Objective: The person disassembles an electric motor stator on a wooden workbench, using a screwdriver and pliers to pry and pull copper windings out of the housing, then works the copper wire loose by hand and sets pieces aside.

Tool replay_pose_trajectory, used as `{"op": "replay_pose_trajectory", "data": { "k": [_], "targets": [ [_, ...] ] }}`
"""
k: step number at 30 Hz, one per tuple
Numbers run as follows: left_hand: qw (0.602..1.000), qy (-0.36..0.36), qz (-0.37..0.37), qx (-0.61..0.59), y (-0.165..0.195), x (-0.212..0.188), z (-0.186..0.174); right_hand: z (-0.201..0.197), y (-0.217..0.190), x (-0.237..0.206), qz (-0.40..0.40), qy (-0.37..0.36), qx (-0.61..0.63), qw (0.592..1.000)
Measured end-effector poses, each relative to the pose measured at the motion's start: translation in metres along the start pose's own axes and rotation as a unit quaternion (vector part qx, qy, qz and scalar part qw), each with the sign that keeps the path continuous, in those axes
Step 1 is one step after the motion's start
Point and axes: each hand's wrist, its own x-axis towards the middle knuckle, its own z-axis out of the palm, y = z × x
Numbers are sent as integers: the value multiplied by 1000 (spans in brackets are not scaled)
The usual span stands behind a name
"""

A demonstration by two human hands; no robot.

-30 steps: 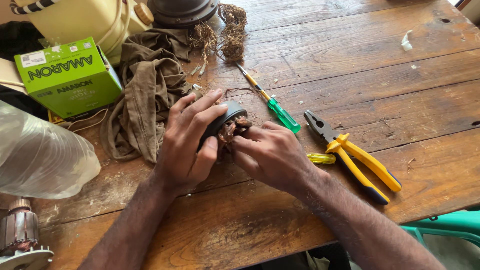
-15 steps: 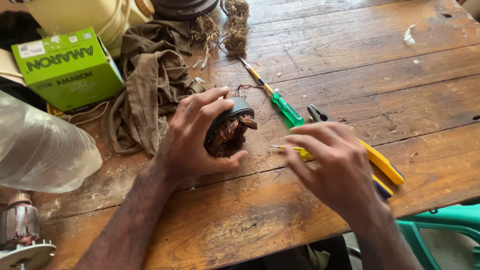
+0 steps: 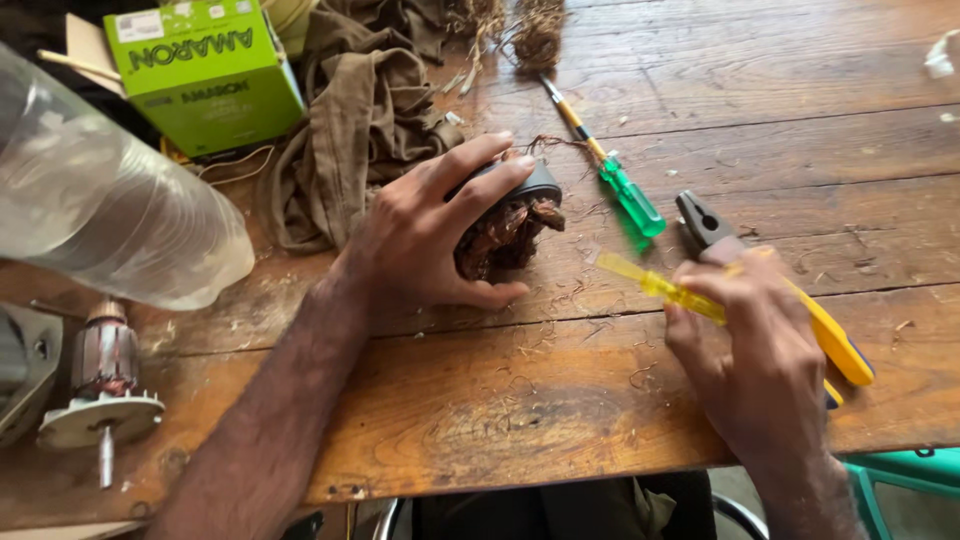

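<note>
My left hand (image 3: 430,230) grips a dark motor stator (image 3: 510,215) with tangled copper windings, resting on the wooden table (image 3: 560,400). My right hand (image 3: 755,355) is closed around a small tool with a clear yellow handle (image 3: 650,285), lifted to the right of the stator and pointing toward it. Beneath that hand lie pliers (image 3: 715,235) with yellow grips. A green-handled screwdriver (image 3: 620,190) lies just behind the stator.
A green cardboard box (image 3: 205,75) and a crumpled brown cloth (image 3: 360,120) sit at the back left. A clear plastic bottle (image 3: 110,225) lies on the left, a motor armature (image 3: 105,385) below it. Wire clumps (image 3: 535,30) lie at the back.
My right hand left the stator, moved right to the pliers area and picked up the yellow-handled tool. My left hand has kept its hold on the stator.
</note>
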Motion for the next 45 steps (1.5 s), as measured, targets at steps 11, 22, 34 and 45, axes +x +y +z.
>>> {"op": "replay_pose_trajectory", "data": {
  "k": [11, 22, 34, 45],
  "targets": [
    [999, -4, -1, 32, -3, -5, 3, 6, -45, 17, -65, -87, 57, 992],
    [999, 21, 19, 46, -15, -12, 18, 23, -59, 30, 27, -107, 65, 992],
    [998, 16, 13, 52, -13, -12, 17, 26, -41, 44, 75, -160, 182, 967],
    [999, 18, 0, 47, -9, -11, 13, 33, -46, 38, 67, -134, 176, 973]
  ]
}}
